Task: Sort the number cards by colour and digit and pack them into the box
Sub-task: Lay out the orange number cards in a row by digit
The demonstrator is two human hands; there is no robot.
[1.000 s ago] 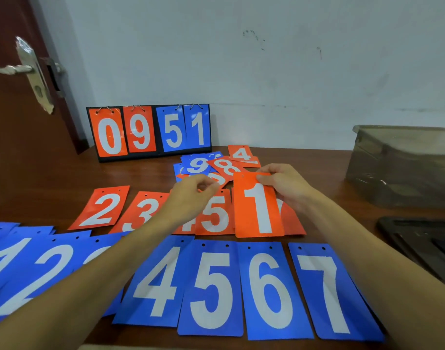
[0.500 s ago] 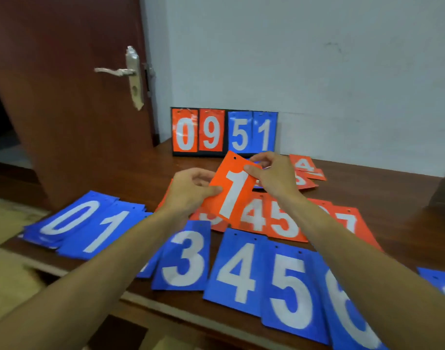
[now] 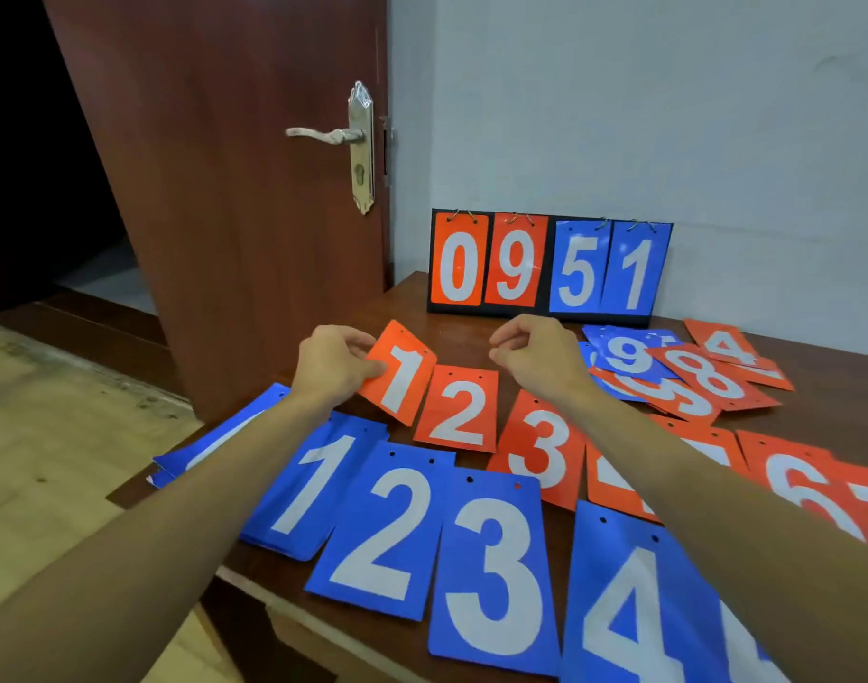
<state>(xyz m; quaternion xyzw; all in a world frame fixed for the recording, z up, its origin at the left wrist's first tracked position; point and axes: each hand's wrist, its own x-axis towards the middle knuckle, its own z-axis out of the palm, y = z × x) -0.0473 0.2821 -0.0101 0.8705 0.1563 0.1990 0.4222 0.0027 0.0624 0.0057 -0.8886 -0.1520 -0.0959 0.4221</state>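
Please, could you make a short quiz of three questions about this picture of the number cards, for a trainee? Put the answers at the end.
1. True or false: the right hand holds the orange 1 card.
2. Which orange card lies next to the orange 1 card, on its right in the picture? A) 2 B) 5 C) 8
3. Fill in: the standing scoreboard shows the digits ____.

Key
1. False. The left hand pinches it; the right hand holds nothing.
2. A, the orange 2 card.
3. 0951
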